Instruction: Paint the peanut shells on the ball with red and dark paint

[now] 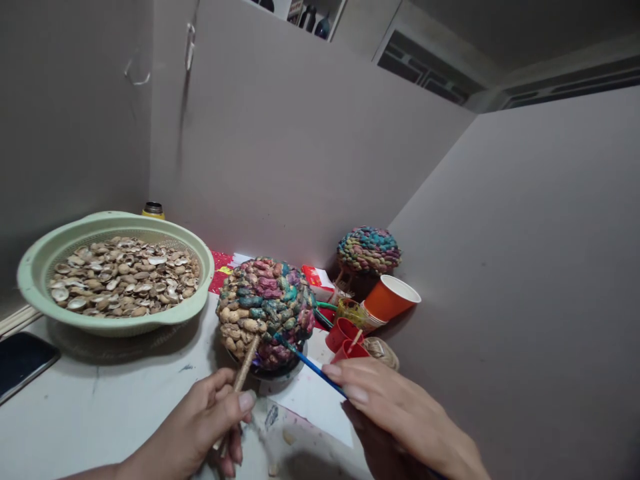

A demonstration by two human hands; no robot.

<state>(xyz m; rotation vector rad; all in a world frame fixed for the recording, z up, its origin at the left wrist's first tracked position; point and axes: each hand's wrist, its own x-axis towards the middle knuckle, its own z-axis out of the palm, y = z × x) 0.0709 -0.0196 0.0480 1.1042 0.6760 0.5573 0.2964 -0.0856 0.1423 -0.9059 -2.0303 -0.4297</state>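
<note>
A dome covered in peanut shells sits in a dark round base at mid-table. Its shells are painted teal, pink and purple, while those on the left side are bare tan. My left hand is closed around a twine-wrapped stick that reaches the dome's lower edge. In my right hand is a blue paintbrush, pinched between thumb and fingers. The brush tip meets the shells at the dome's lower front, or lies very close to them. A white sheet of paper lies beneath.
At left stands a green colander full of empty shells, beside a phone. Red cups, an orange paper cup, a twine ball and a second painted shell dome stand at right. Grey walls enclose the table.
</note>
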